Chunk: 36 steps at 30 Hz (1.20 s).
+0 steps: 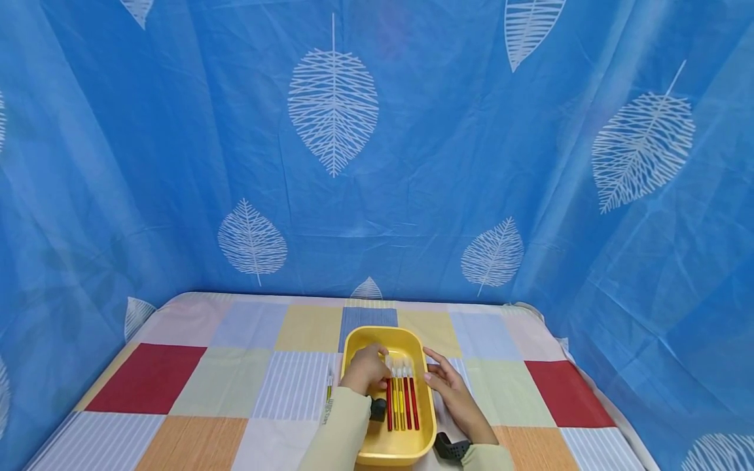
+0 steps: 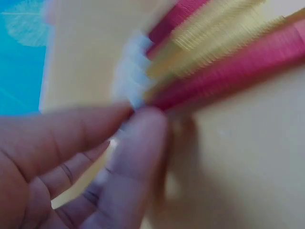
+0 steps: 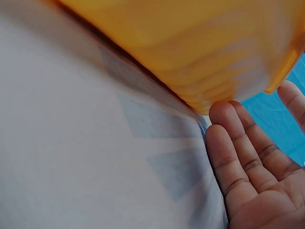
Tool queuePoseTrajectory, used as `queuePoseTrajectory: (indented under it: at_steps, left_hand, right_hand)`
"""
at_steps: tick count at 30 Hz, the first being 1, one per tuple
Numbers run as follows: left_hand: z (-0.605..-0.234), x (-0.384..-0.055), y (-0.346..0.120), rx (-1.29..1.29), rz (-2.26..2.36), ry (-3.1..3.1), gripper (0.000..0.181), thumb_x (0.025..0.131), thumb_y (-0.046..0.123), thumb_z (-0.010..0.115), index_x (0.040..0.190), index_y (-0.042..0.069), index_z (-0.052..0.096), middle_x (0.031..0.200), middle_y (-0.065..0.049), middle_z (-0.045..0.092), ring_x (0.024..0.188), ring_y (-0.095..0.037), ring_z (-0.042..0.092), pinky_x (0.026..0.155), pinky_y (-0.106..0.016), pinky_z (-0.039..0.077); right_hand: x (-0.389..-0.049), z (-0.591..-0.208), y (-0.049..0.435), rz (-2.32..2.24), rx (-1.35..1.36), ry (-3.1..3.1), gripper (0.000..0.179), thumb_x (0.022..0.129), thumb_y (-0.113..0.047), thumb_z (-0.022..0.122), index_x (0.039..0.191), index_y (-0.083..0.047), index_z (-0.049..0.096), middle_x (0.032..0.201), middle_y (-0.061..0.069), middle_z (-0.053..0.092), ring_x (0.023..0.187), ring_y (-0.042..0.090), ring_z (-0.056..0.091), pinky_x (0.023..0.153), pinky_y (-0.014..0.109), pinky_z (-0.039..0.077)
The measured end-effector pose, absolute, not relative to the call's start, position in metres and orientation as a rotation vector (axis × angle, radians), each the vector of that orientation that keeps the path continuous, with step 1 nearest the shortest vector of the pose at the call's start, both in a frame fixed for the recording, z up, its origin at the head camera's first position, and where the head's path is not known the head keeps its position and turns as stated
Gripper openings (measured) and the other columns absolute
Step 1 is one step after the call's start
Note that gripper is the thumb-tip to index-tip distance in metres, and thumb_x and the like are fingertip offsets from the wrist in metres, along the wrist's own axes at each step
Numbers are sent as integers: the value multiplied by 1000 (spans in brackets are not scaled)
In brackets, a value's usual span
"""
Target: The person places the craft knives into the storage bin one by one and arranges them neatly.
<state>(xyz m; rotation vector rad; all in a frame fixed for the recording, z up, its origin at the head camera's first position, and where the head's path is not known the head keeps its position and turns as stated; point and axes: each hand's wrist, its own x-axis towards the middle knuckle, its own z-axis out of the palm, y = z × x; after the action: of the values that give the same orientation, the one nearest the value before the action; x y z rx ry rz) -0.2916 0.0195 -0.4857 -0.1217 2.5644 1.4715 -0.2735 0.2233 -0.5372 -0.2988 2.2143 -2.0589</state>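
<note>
Inside a yellow plastic tray (image 1: 427,418), several slim red and yellow pens with whitish ends lie side by side. My left hand (image 1: 366,368) reaches over the tray's left side. Its thumb and index finger pinch the whitish end of the outermost red pen (image 2: 209,78), as the blurred left wrist view shows. The yellow pens (image 2: 219,38) lie right beside that one. My right hand (image 1: 450,390) is at the tray's right side, its fingers extended along the outer wall. In the right wrist view its fingertips (image 3: 224,112) are right at the yellow wall.
A separate yellow pen (image 1: 328,387) lies on the patchwork tablecloth (image 1: 218,379) left of the tray, partly behind my left sleeve. Blue curtains (image 1: 412,196) with white leaf prints surround the table at the back and sides.
</note>
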Motion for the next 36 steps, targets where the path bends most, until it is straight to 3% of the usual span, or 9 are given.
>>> queuePoseTrajectory:
  at_steps: [6, 14, 24, 26, 29, 32, 36]
  left_hand:
    - [-489, -293, 20, -100, 1456, 2603, 34, 80, -6, 74, 111, 2, 61, 88, -16, 58, 47, -11, 50, 42, -17, 43]
    - [-491, -294, 21, -97, 1462, 2600, 39, 81, -7, 73, 118, -1, 62, 98, -21, 60, 45, -10, 48, 41, -18, 42]
    - [-486, -292, 18, -97, 1505, 2533, 46, 87, 5, 74, 129, -1, 56, 73, -12, 58, 45, -13, 48, 43, -21, 45]
    - [-482, -292, 18, -36, 1479, 2575, 47, 87, 7, 74, 130, -1, 57, 76, -13, 61, 53, -15, 53, 48, -26, 49]
    - [-474, -291, 17, 58, 1440, 2652, 46, 87, 10, 75, 129, -1, 58, 94, -18, 68, 77, -24, 64, 67, -37, 56]
    - [-464, -289, 17, 109, 1425, 2694, 45, 87, 12, 75, 129, 1, 60, 111, -21, 67, 100, -33, 64, 83, -46, 55]
    - [-453, -285, 16, 150, 1437, 2695, 44, 89, 14, 74, 129, 3, 61, 109, -19, 67, 96, -32, 63, 82, -47, 54]
  right_hand:
    - [-273, -536, 223, -2059, -302, 2217, 54, 99, -13, 58, 151, -11, 41, 128, 24, 58, 113, 28, 60, 92, 25, 49]
    - [-275, -537, 223, -2055, -287, 2241, 54, 99, -14, 59, 150, -12, 43, 127, 22, 59, 113, 28, 60, 91, 23, 49]
    - [-274, -538, 222, -2049, -277, 2253, 54, 98, -14, 59, 150, -11, 43, 127, 23, 59, 112, 27, 60, 91, 24, 50]
    - [-273, -538, 222, -2049, -286, 2249, 54, 99, -13, 59, 150, -11, 43, 128, 23, 58, 113, 27, 60, 91, 24, 50]
    - [-273, -537, 223, -2050, -306, 2235, 54, 99, -13, 58, 151, -11, 41, 129, 24, 57, 114, 27, 60, 92, 25, 49]
    - [-272, -536, 224, -2048, -316, 2222, 55, 100, -15, 57, 152, -11, 40, 130, 24, 57, 114, 27, 60, 93, 26, 49]
    - [-273, -536, 225, -2037, -304, 2212, 55, 101, -18, 58, 152, -12, 39, 131, 23, 56, 116, 27, 59, 96, 30, 47]
